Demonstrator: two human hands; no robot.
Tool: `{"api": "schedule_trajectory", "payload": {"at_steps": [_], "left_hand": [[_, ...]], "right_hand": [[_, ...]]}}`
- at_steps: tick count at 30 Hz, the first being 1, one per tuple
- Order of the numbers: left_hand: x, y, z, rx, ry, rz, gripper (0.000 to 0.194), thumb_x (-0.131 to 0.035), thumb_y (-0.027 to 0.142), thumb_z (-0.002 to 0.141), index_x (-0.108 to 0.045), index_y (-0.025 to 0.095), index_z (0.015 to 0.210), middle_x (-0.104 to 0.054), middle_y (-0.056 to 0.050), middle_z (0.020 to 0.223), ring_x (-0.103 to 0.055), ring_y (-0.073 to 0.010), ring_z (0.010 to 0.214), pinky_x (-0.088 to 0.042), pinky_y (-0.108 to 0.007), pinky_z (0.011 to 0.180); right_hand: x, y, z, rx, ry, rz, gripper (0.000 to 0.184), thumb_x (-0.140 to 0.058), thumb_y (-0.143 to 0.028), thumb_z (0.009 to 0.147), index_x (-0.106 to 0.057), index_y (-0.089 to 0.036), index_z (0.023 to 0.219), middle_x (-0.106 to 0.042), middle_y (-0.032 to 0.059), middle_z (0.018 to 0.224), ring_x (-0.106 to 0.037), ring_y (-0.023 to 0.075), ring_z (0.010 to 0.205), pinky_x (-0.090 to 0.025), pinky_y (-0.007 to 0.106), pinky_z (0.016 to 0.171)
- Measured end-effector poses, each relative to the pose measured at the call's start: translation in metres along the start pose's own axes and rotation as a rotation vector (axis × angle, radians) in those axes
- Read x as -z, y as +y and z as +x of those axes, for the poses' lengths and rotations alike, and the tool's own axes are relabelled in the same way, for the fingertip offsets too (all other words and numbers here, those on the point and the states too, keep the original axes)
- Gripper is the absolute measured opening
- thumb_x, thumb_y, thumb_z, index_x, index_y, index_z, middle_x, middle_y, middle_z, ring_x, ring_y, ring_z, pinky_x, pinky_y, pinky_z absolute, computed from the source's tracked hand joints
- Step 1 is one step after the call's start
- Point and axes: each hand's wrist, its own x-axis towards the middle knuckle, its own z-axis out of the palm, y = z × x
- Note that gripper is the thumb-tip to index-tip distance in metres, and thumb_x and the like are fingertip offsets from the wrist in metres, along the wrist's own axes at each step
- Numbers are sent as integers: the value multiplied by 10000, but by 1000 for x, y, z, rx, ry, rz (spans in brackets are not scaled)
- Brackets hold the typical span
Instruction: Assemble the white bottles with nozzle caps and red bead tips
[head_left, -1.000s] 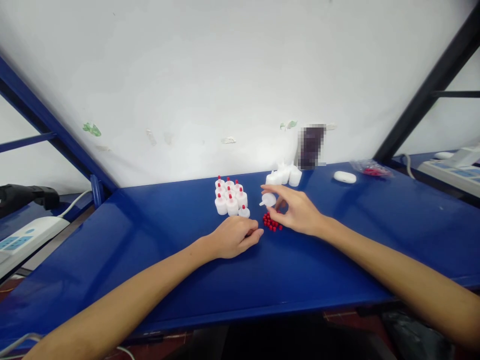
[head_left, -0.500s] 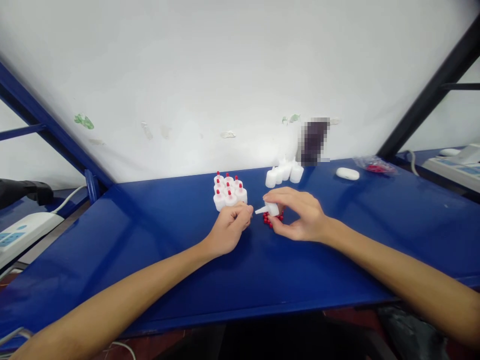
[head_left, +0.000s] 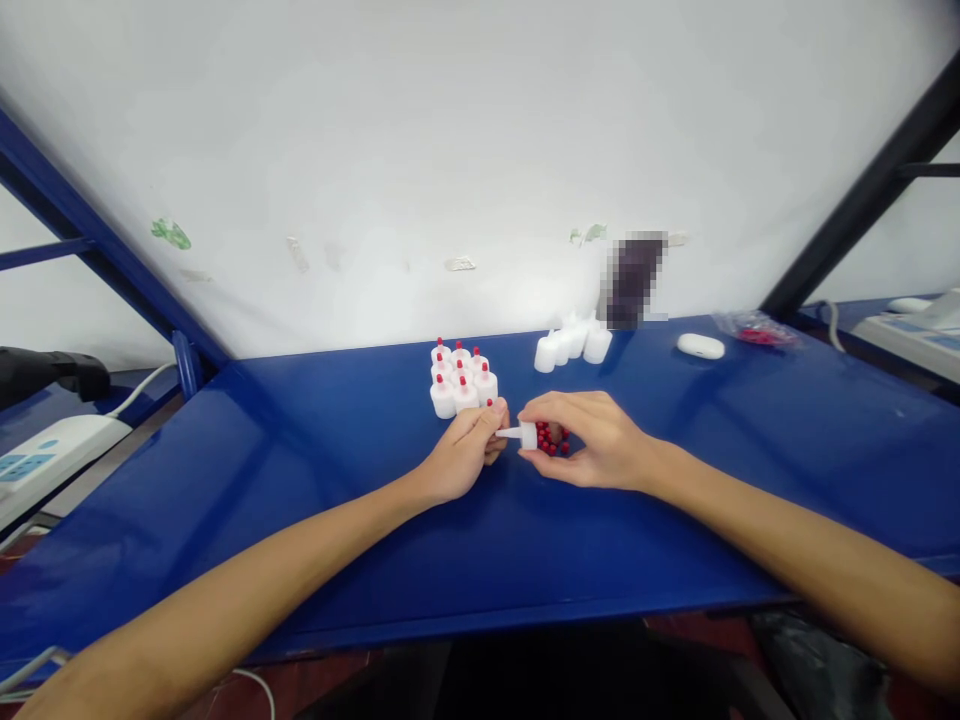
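My right hand (head_left: 585, 438) pinches a white squeeze bottle (head_left: 528, 435) between thumb and fingers, its tapered nozzle pointing left. My left hand (head_left: 469, 447) is closed, and the nozzle's tip meets its fingers. Whatever those fingers hold is hidden. A small red tip shows just behind the left thumb; I cannot tell whether it is held or on a bottle behind. Red caps (head_left: 564, 447) lie in a small pile on the table under my right hand. Beyond my left hand stands a cluster of white bottles (head_left: 443, 400) with red caps.
Several white bottles without red caps (head_left: 598, 346) stand near the wall. To their right are a white oval case (head_left: 700, 347) and a clear bag with red contents (head_left: 759, 333). A blurred dark object (head_left: 634, 280) leans at the wall. The blue table (head_left: 360, 570) spans below.
The bottle in my right hand has moved left and levelled out, so its nozzle now touches my left hand. My left hand has turned slightly. The view has shifted a little.
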Motion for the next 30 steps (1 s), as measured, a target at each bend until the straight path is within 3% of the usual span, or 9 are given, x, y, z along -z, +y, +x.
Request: {"api": "schedule_trajectory", "payload": {"at_steps": [6,13,20,22,25,30], "left_hand": [[0,2,1,19,-42,-43,502,-441,633,923,-319,202,696,-220,78,607,-170,-69,508,-147,-237,480],[4,-3,0,-5,-96,-90,377,-413,466,955,-329,191,710,-266,56,643,-219,-82,540,-171,-252,506],[13,-2,-1,-36,-129,-68,339,-535,416,924,-515,142,724,-361,45,585,-298,-81,524,-192,-264,516],[14,-1,-1,-70,-121,-8,380,-533,422,931,-537,132,686,-374,37,559,-308,-85,527,-207,-269,525],[11,0,-3,-89,-82,44,448,-540,476,924,-431,162,623,-341,41,575,-280,-84,534,-203,-268,523],[5,1,-6,-136,40,217,440,-373,508,972,-345,194,664,-279,43,635,-246,-103,567,-227,-271,538]], "right_hand": [[-1,4,-2,-31,6,-37,216,-622,-255,859,-574,-210,1065,-720,41,922,-635,127,616,-505,258,579],[1,7,-2,-25,17,-31,238,-642,-255,852,-570,-202,1072,-717,51,928,-656,133,644,-520,255,586],[1,6,-2,17,74,11,285,-676,-235,865,-582,-188,1129,-714,52,935,-669,131,686,-521,240,601],[1,6,-2,22,83,20,296,-693,-225,857,-586,-180,1130,-717,52,946,-668,127,686,-519,237,613],[1,8,-3,2,64,21,296,-688,-240,867,-589,-183,1139,-718,44,942,-652,119,652,-513,238,604],[1,11,-4,-6,-9,5,259,-635,-259,911,-608,-170,1153,-716,61,972,-646,119,648,-511,245,578]]}}
